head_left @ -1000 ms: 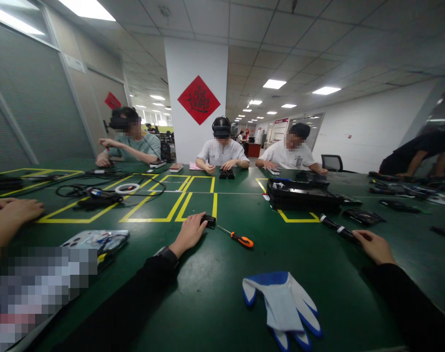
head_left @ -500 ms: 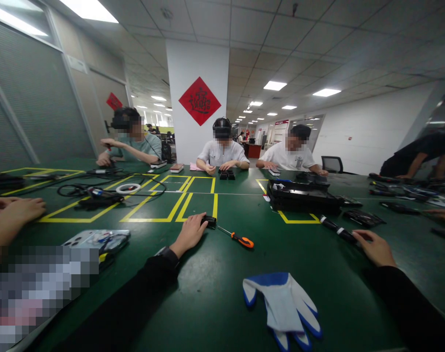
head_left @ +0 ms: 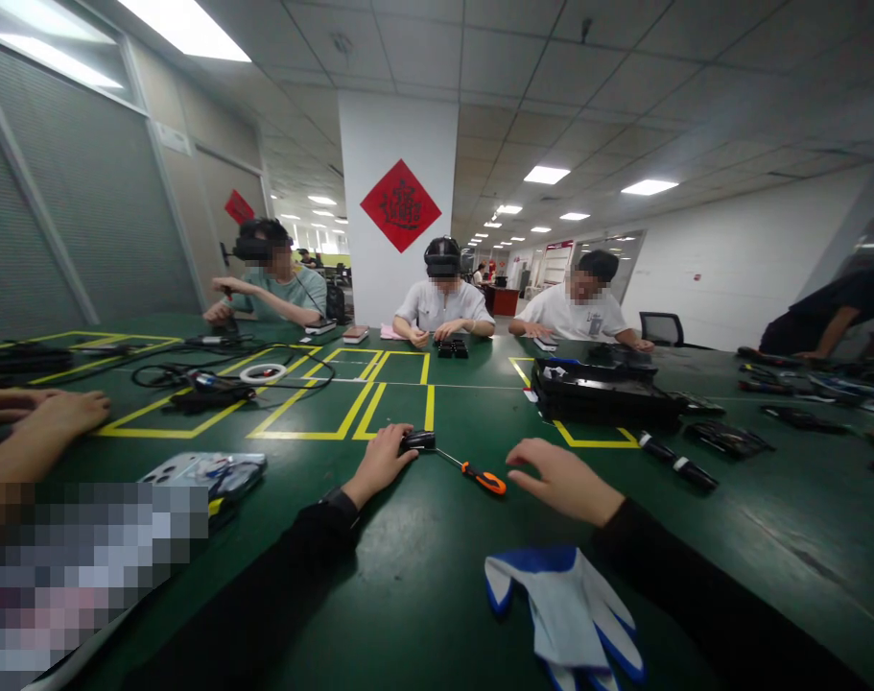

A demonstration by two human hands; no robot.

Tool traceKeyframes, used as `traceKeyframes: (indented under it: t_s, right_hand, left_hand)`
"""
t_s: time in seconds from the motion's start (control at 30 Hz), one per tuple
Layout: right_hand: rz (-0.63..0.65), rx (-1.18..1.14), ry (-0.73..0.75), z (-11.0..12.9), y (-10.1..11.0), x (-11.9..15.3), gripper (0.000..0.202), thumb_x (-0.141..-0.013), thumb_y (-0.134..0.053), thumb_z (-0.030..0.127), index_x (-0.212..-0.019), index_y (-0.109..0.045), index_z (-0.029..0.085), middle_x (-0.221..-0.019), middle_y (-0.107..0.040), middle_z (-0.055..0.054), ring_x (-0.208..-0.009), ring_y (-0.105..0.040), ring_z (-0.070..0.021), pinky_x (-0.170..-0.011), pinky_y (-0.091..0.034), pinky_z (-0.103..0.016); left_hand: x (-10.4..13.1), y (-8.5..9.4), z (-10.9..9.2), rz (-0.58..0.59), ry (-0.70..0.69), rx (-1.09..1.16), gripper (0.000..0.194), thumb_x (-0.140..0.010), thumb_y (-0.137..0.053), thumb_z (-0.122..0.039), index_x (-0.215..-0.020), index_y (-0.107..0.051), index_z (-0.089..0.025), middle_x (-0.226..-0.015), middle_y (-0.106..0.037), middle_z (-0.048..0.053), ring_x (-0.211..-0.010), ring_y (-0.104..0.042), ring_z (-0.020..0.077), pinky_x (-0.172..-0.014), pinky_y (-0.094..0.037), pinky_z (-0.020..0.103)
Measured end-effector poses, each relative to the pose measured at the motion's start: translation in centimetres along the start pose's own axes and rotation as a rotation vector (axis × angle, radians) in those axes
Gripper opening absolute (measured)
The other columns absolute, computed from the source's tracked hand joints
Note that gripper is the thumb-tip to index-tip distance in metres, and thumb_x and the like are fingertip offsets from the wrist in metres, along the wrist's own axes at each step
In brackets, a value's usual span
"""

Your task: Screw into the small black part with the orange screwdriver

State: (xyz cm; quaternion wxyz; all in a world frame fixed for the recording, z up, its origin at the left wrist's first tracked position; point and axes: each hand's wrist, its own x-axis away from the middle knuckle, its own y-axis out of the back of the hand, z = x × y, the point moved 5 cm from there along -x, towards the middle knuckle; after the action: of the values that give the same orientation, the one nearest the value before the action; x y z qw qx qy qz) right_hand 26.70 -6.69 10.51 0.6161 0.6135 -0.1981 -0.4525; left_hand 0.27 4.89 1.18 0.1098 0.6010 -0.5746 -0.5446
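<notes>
My left hand (head_left: 383, 461) is closed round the near end of a small black cylindrical object (head_left: 417, 440) on the green table (head_left: 422, 595). Beside that object lies a screwdriver (head_left: 484, 478) with an orange and black handle, its shaft pointing at the black object. My right hand (head_left: 562, 478) hovers just right of the screwdriver handle, fingers apart and empty. A blue and white glove (head_left: 562, 605) rests on the table below my right hand.
Black housings (head_left: 602, 392) are stacked at the right, with black cylinders (head_left: 675, 463) in front. Cables and a white ring (head_left: 262, 372) lie at the left, near a clear tray (head_left: 204, 470). Another person's hands (head_left: 66, 415) rest at the left edge. Several people sit or stand around the table.
My right hand has let go of the black cylinder at the right and moved left to near the screwdriver. My left hand stays on its black object. The view has shifted slightly.
</notes>
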Motion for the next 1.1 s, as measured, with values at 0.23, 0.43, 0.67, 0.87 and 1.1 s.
traceKeyframes:
  t_s: [0.23, 0.43, 0.67, 0.87, 1.1]
  right_hand:
    - [-0.013, 0.281, -0.334, 1.2, -9.0, -4.2, 0.014, -0.075, -0.048, 0.022, -0.086, -0.052, 0.014, -0.086, -0.053, -0.008, -0.070, -0.054, -0.0167, -0.057, -0.037, -0.025]
    - [-0.280, -0.030, -0.280, 0.0, -8.2, -4.3, 0.025, -0.084, -0.038, 0.035, -0.073, -0.052, 0.016, -0.079, -0.050, -0.004, -0.067, -0.051, -0.0123, -0.061, -0.038, -0.024]
    - [-0.287, -0.267, 0.069, 2.0, -8.1, -4.6, 0.020, -0.064, -0.065, 0.025, -0.081, -0.058, 0.016, -0.110, -0.050, -0.008, -0.103, -0.045, -0.0203, -0.086, -0.037, -0.033]
    - [-0.357, -0.414, 0.019, 1.8, -7.9, -4.8, 0.033, -0.065, -0.064, 0.024, -0.096, -0.057, 0.016, -0.092, -0.057, -0.005, -0.083, -0.053, -0.0158, -0.076, -0.041, -0.027]
    - [-0.450, -0.462, -0.145, 3.0, -8.2, -4.7, 0.018, -0.064, -0.063, 0.027, -0.077, -0.058, 0.015, -0.071, -0.054, 0.000, -0.060, -0.047, -0.0101, -0.055, -0.037, -0.020]
  left_hand:
    - [-0.1, 0.4, -0.9, 0.042, 0.023, 0.084, 0.029, -0.073, -0.055, -0.027, -0.100, -0.050, -0.018, -0.092, -0.058, 0.008, -0.088, -0.053, 0.0213, -0.078, -0.038, 0.034]
    - [0.6, 0.3, -2.5, 0.023, -0.042, 0.209, 0.031, -0.076, -0.050, -0.023, -0.106, -0.046, -0.017, -0.101, -0.055, 0.009, -0.094, -0.052, 0.0206, -0.084, -0.038, 0.036]
    - [1.7, -0.6, -5.4, 0.092, -0.090, 0.448, 0.032, -0.077, -0.048, -0.024, -0.108, -0.048, -0.017, -0.105, -0.054, 0.010, -0.099, -0.049, 0.0200, -0.090, -0.035, 0.037]
    - [1.8, -1.2, -6.5, 0.102, 0.110, 0.854, 0.033, -0.073, -0.054, -0.030, -0.104, -0.053, -0.018, -0.104, -0.056, 0.007, -0.096, -0.051, 0.0180, -0.085, -0.039, 0.031]
    - [1.5, -4.8, -8.6, -0.107, 0.695, 1.649, 0.025, -0.072, -0.056, -0.036, -0.080, -0.054, -0.013, -0.076, -0.060, 0.006, -0.064, -0.059, 0.0125, -0.059, -0.048, 0.025]
